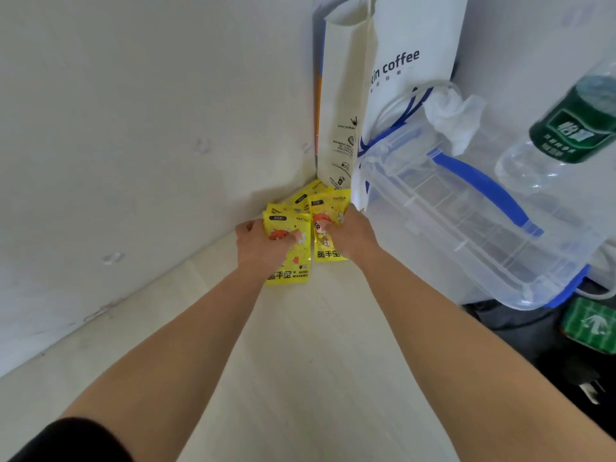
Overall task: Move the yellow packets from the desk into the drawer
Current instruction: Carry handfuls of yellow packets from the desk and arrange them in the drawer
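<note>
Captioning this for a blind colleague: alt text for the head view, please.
A person's left hand and right hand each grip flat yellow packets piled at the corner of a pale desk. Beside them: a white paper coffee bag, a clear blue-handled plastic box, a green-labelled water bottle.

Bag (400,45): "coffee"; packet (296,276): "HAND WARMER"

One wide-angle head camera looks forward and down, close over a corner of the desk (316,361)
</note>
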